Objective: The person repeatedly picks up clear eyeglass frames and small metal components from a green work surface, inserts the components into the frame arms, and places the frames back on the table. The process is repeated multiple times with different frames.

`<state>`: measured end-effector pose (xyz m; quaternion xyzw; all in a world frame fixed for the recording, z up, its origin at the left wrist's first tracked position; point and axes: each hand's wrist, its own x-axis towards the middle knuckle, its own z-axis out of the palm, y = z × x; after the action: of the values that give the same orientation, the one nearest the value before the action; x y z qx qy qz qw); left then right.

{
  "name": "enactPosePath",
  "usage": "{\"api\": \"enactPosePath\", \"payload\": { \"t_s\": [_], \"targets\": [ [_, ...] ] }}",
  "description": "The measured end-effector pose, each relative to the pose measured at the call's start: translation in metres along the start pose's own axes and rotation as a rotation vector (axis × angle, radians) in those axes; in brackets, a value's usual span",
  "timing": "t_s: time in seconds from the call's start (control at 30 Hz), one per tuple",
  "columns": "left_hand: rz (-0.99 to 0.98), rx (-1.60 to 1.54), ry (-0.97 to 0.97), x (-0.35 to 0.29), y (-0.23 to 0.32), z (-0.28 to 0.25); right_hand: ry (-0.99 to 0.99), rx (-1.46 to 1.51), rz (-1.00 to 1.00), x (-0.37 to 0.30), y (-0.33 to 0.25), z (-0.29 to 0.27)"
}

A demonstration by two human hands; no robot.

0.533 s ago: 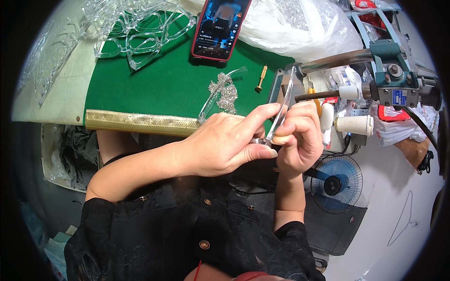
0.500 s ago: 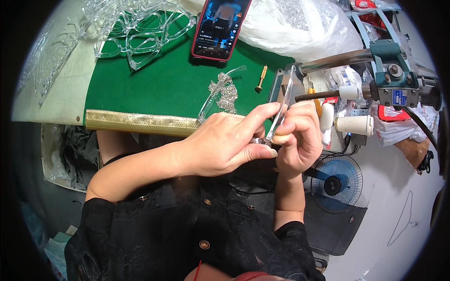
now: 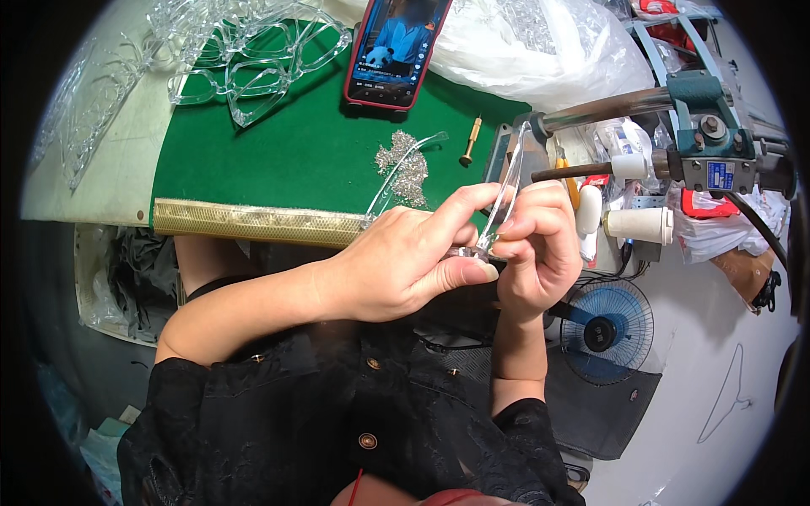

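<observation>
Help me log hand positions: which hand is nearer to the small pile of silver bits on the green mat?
Left. The left hand sits just below the silver pile, near the mat's gold edge; the right hand is farther off to the pile's right, past the mat.

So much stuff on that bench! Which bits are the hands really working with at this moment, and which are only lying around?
In use:
- clear plastic glasses arm, pinched between both hands
- left hand
- right hand

Lying about:
- phone on the green mat
- clear glasses frames
- pile of tiny silver parts
- small brass tool
- blue fan
- white plastic bag
</observation>
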<state>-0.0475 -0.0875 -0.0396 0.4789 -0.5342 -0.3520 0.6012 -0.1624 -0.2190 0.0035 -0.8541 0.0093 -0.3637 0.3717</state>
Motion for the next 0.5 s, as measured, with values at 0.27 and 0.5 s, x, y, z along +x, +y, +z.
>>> {"api": "enactPosePath", "payload": {
  "t_s": [0.27, 0.5],
  "targets": [
    [0.082, 0.167, 0.060, -0.0010, -0.0050, 0.0009, 0.039, 0.148, 0.003, -0.0053, 0.0053, 0.0078],
    [0.008, -0.027, 0.026, 0.0019, -0.0035, 0.0062, 0.089, 0.257, -0.002, -0.0066, 0.0091, 0.0085]
  ]
}}
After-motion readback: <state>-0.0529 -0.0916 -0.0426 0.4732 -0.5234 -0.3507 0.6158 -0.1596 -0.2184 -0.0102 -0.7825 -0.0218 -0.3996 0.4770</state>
